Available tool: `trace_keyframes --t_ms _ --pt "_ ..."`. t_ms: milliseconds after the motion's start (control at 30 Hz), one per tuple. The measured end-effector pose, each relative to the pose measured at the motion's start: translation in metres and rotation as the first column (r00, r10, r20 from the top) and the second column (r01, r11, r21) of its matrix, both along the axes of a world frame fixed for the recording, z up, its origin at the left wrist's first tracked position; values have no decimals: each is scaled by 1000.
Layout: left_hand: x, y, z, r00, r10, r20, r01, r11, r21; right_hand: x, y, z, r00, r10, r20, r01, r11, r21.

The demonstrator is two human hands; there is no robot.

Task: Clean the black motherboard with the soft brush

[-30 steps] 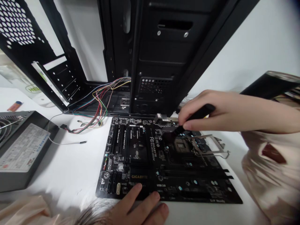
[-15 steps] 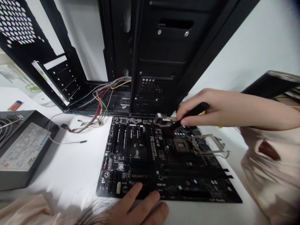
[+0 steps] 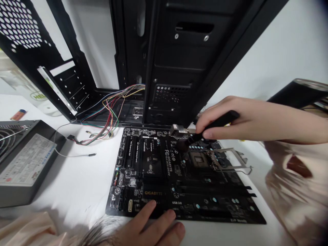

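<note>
"Why's the left hand (image 3: 139, 230) there?"
"Loosely spread fingers on the motherboard (image 3: 167, 171)'s near edge, likely steadying it (flat on the table (image 3: 74, 177))."
"And the right hand (image 3: 248, 119)?"
"Pinching a slanted brush (image 3: 217, 123); dark bristles (image 3: 182, 145), contact unclear."

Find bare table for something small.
Bare white tabletop lies between the dark grey metal power supply and black rectangular motherboard, below a grey cable. Crowded: around multicoloured wires and over the motherboard, where the right hand holds a black-handled brush.

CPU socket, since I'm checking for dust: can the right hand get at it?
Probably yes: the CPU socket is uncovered, its metal frame open, though the right hand holds a brush.
</note>
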State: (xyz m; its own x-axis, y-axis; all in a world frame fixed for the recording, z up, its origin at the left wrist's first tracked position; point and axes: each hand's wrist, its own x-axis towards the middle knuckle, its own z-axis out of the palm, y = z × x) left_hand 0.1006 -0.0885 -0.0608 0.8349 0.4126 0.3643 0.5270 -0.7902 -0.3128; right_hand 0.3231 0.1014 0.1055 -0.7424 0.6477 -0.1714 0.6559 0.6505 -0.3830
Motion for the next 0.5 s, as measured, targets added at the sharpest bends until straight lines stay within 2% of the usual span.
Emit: trace_keyframes --t_ms 100,167,267,333,433,500 --pt "0 -1 0 1000 5 -14 -5 1000 -5 -1 -1 1 996 65 65 -60 994 -88" --pt "0 -1 0 1000 8 -14 -8 1000 -10 0 1 -1 997 56 53 -53 997 -59" --pt "0 -1 0 1000 -4 -10 4 1000 -7 2 4 -2 999 -30 -15 30 999 37" --pt "0 0 0 1000 -3 -8 3 1000 -3 1 2 0 999 -37 -28 38 999 30" --pt "0 0 0 1000 -1 -4 1 1000 -5 0 -1 1 1000 19 21 -18 999 -43" --pt "0 0 -1 1000 3 -1 -3 1000 -2 1 2 -1 998 58 28 -57 998 -41"
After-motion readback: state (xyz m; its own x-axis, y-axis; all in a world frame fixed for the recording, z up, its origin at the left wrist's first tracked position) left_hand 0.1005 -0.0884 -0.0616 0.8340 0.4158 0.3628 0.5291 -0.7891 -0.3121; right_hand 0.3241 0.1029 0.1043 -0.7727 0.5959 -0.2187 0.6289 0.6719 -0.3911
